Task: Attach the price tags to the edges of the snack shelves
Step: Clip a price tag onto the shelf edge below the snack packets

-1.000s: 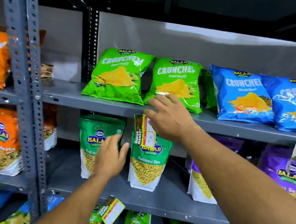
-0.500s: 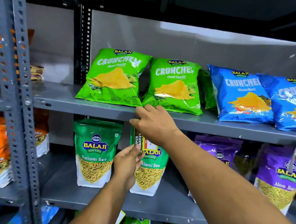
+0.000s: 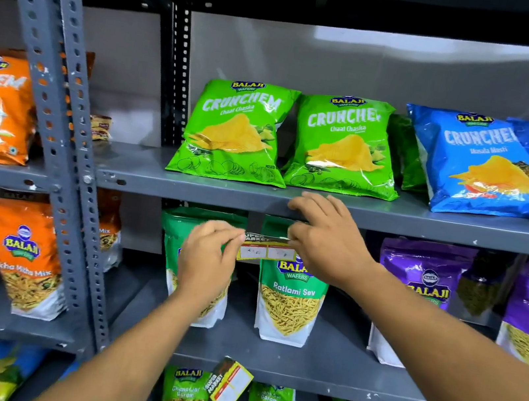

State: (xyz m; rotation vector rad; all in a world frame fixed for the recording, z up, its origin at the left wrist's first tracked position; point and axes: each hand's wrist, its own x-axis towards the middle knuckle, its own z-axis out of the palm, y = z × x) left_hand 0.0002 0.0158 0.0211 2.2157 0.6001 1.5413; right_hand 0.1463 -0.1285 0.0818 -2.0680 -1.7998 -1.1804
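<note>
- Since a second ago, the price tag [image 3: 267, 248] has turned from hanging upright to lying level, and the left hand [image 3: 208, 262] has risen from the pouches to take its end.
- Left hand pinches the tag's left end; right hand [image 3: 326, 241] pinches its right end, upper fingers resting on the shelf edge [image 3: 188, 192].
- The tag hangs just below that edge, before green Ratlami Sev pouches [image 3: 288, 304].
- Another tag [image 3: 229, 390] dangles, tilted, from the shelf beneath.

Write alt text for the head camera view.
Both hands, left hand and right hand, hold a price tag level under the grey shelf edge below green Crunchem bags. Another tag hangs tilted from the lower shelf.
</note>
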